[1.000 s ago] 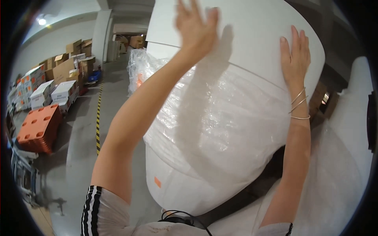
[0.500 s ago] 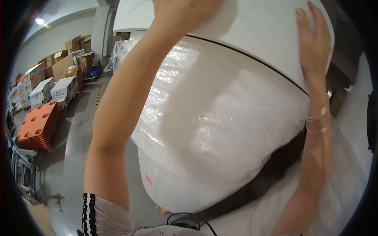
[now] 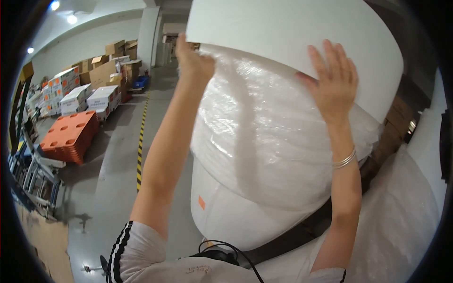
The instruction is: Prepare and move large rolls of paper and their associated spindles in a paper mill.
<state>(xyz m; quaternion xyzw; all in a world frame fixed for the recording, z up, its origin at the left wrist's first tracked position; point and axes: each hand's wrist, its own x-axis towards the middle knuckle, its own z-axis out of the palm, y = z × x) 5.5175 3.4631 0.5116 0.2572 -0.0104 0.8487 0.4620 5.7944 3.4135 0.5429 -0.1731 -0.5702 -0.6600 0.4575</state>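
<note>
A large smooth white panel (image 3: 278,33) lies over a bulky stack or roll wrapped in clear plastic film (image 3: 264,122). My left hand (image 3: 194,65) is at the panel's near left corner, with one finger stretched up along the side edge and the thumb apart; its other fingers are partly hidden. Flat on the panel's near edge rests my right hand (image 3: 334,87), fingers spread, the thumb reaching toward the film. Bare white material with an orange tag (image 3: 201,203) shows beneath the wrapped part.
More film-wrapped white material (image 3: 396,217) stands close on my right. Across the grey floor at left are stacked orange plastic pallets (image 3: 71,134), white cartons (image 3: 104,96) and brown boxes (image 3: 101,73). Yellow-black tape (image 3: 141,141) runs along the floor. A metal-framed cart (image 3: 35,174) stands at far left.
My left hand has moved from the panel's surface to its left corner. My right hand has shifted from the right side toward the middle of the near edge. The view has turned left.
</note>
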